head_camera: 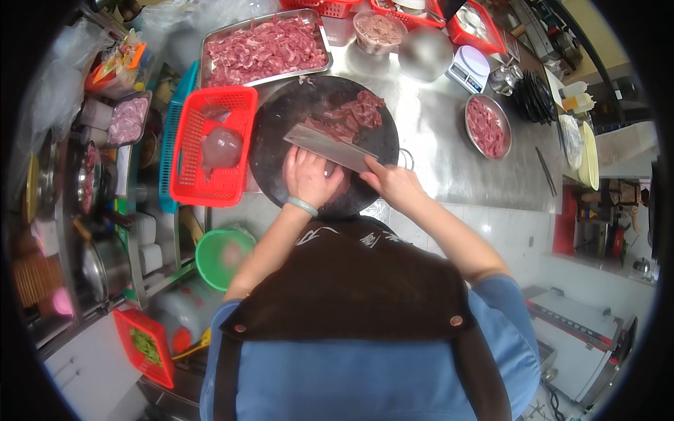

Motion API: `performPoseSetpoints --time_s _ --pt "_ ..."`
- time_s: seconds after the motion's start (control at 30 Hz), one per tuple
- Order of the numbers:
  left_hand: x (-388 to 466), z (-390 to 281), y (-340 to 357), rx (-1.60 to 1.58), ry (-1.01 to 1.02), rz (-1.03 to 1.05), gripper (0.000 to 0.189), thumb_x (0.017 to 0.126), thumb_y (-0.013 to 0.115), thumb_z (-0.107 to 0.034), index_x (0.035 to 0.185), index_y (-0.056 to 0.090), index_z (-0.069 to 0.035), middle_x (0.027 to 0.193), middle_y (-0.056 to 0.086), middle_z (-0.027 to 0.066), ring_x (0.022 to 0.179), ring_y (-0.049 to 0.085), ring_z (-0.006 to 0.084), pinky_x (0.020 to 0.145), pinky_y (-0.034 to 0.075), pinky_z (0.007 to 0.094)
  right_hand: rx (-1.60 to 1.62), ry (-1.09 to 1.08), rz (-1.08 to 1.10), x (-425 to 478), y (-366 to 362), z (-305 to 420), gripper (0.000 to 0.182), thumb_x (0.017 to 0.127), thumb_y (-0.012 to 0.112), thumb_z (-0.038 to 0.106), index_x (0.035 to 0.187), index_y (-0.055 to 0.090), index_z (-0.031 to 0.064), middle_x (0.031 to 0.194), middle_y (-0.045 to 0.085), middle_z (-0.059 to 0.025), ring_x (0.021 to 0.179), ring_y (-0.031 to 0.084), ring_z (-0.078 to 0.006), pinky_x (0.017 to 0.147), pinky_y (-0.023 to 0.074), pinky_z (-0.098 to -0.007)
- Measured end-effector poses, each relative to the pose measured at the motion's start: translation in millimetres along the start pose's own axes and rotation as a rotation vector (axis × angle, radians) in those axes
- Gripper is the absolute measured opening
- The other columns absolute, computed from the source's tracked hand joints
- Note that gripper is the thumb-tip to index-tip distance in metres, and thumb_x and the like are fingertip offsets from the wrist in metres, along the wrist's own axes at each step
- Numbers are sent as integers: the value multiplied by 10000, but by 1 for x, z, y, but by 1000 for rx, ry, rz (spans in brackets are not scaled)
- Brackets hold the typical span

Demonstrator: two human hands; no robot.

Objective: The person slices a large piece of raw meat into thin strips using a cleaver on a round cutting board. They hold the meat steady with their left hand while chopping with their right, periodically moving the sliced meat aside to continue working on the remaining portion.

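Note:
My right hand (pixel 397 184) grips a Chinese cleaver (pixel 329 147), its broad blade angled across a round dark chopping block (pixel 274 113). My left hand (pixel 311 178), with a pale bangle at the wrist, presses down on a piece of raw red meat (pixel 341 190). Its fingertips lie close to the near side of the blade, and the palm covers much of the meat. Beyond the cleaver, cut slices of dark red meat (pixel 363 111) lie in a loose heap on the block. The cleaver's handle is hidden inside my right hand.
Left of the block stands a red plastic basket (pixel 181 158) with plastic bags inside. A steel tray (pixel 327 64) of sliced meat stands behind. On the steel counter (pixel 437 137) are a kitchen scale (pixel 468 68), a steel bowl of meat (pixel 487 127) and chopsticks (pixel 546 171). A green bucket (pixel 208 263) is below.

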State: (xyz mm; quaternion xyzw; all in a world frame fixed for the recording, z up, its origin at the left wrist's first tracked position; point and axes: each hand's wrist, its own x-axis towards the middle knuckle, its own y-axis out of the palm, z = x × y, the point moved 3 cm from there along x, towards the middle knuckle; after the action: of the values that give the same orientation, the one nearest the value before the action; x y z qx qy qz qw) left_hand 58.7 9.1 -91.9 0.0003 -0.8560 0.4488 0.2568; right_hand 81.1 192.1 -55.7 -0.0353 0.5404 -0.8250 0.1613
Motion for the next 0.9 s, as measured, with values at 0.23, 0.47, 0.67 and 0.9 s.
performPoseSetpoints --time_s 0.23,0.47,0.67,0.9 --pt "0 -2 -1 34 -28 -1 398 710 660 -301 1039 642 -77 1088 622 102 1114 520 274 1049 296 444 21 47 32 -8 -7 -2 402 912 541 369 1204 551 94 714 638 -182 689 639 -356 581 499 -452" --pt "2 -2 -2 15 9 -3 366 705 656 -285 982 639 -46 1072 618 111 1109 518 281 1030 317 458 41 -40 -35 53 23 14 411 915 522 392 1193 545 91 728 641 -198 706 637 -377 600 502 -462" --pt "-1 0 -2 35 0 -41 346 697 658 -271 941 637 -27 1064 616 119 1113 517 287 1026 319 469 -29 74 30 29 17 2 403 915 515 404 1208 546 130 726 638 -194 730 635 -381 637 498 -461" --pt "-4 1 0 41 -35 -44 370 706 663 -276 984 641 -31 1141 615 113 1200 489 285 1060 295 451 13 53 -21 -44 -14 -61 376 916 535 379 1132 577 74 666 609 -204 632 636 -353 564 488 -442"
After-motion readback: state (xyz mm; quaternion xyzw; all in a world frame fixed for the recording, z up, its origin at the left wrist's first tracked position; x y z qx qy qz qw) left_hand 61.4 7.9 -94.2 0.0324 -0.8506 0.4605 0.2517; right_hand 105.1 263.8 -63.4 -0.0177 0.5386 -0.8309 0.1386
